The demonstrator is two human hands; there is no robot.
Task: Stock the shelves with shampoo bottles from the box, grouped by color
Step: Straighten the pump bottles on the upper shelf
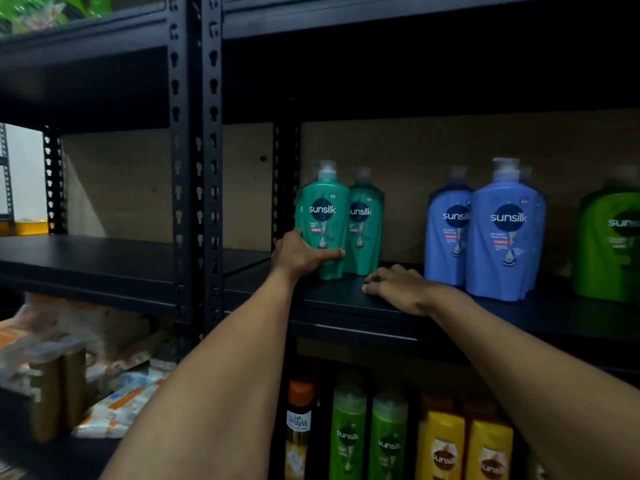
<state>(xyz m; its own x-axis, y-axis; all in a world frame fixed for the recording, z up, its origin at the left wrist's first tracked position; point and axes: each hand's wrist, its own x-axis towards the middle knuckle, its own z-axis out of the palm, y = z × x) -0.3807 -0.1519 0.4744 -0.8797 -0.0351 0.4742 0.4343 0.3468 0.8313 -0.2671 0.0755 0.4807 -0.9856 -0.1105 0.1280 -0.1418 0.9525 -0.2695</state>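
The shelf [346, 303] under both hands already held colour groups: blue bottles [505, 237] just right of the right hand [401, 289], a green bottle [609, 244] beyond. The left hand [304, 254] curled round a teal bottle [323, 216], upright beside a second teal bottle [365, 230]. The right hand lay relaxed on the shelf, empty. No box showed, so what remained was unclear.

I count two teal plastic pump bottles [325, 216] for certain, with a sliver behind the front one that may be a third. There are three blue plastic pump bottles [505, 237], one mostly hidden behind the front one, and one lime-green plastic pump bottle [609, 244] at the right edge. Lower down are two green flip-cap bottles [348, 438], two yellow plastic bottles [441, 441] and one amber bottle with an orange cap [299, 424].
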